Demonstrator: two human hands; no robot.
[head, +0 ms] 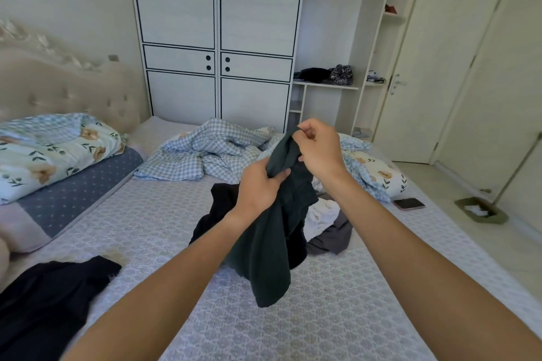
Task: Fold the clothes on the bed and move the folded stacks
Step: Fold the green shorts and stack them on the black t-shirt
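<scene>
A dark green garment (264,255) hangs bunched above the bed (152,223). My left hand (259,187) grips it around the middle of its upper part. My right hand (318,148) pinches its top edge a little higher and to the right. Under and behind it lies a pile of unfolded clothes: a black piece (218,202), a white one (321,214) and a grey one (334,236). Another black garment (50,299) lies spread at the bed's near left corner.
A crumpled checked duvet (205,152) covers the far part of the bed, with floral pillows (52,155) at the left by the headboard. A phone (409,204) lies at the right edge. A white wardrobe (217,38) stands behind; a dustpan (481,211) sits on the floor at the right.
</scene>
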